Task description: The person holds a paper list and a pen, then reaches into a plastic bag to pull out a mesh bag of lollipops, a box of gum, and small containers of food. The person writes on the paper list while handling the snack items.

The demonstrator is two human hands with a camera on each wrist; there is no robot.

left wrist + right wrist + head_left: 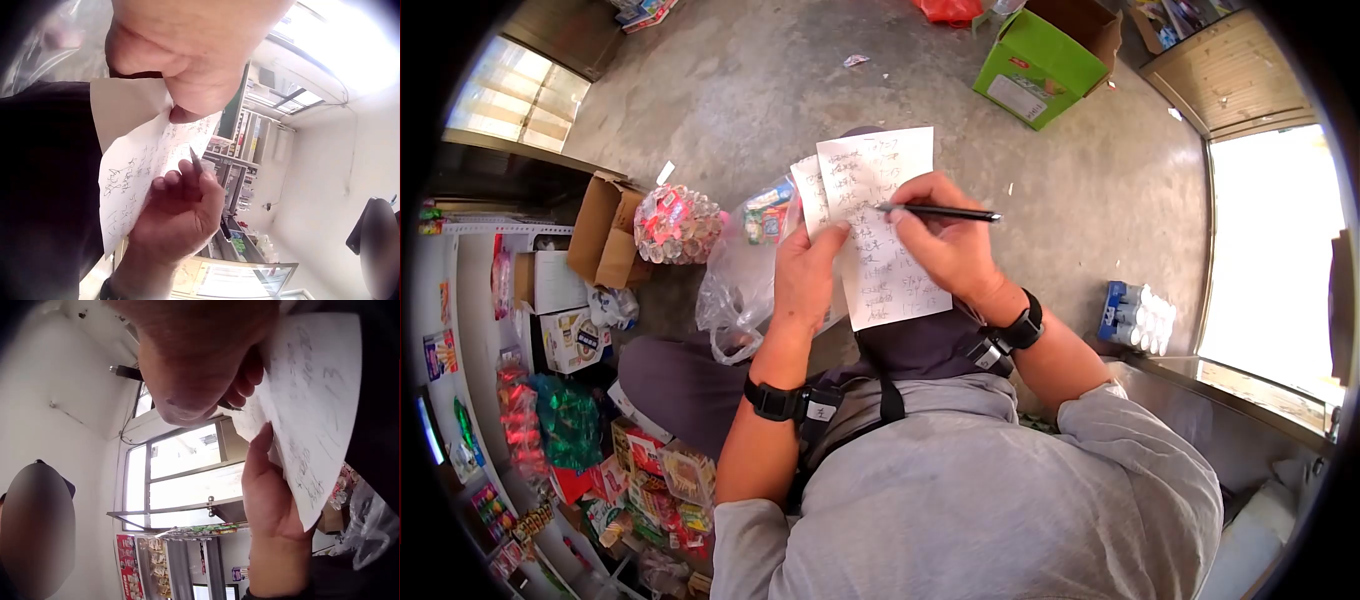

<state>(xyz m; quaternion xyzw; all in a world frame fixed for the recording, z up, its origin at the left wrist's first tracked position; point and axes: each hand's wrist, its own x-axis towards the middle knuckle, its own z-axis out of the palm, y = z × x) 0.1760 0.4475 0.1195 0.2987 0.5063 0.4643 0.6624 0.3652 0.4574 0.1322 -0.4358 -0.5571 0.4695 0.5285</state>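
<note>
My left hand (805,275) grips two white paper sheets by their left edge, thumb on top. The front sheet (885,295) carries rows of handwriting; a second sheet (810,195) peeks out behind it at the upper left. In my right hand (945,245) a black pen (955,213) is pinched between thumb and fingers, its tip over the middle of the writing and its back end pointing right. The left wrist view shows the pen's grey tip (195,161) close over the front sheet, while the left thumb (200,94) presses the paper's edge.
A clear plastic bag (735,285) with packets lies left of the sheets, beside a bundle of pink-topped sweets (678,225) and an open cardboard box (605,235). Shelves of goods (475,400) line the left. A green box (1040,75) and a pack of cans (1138,318) stand right.
</note>
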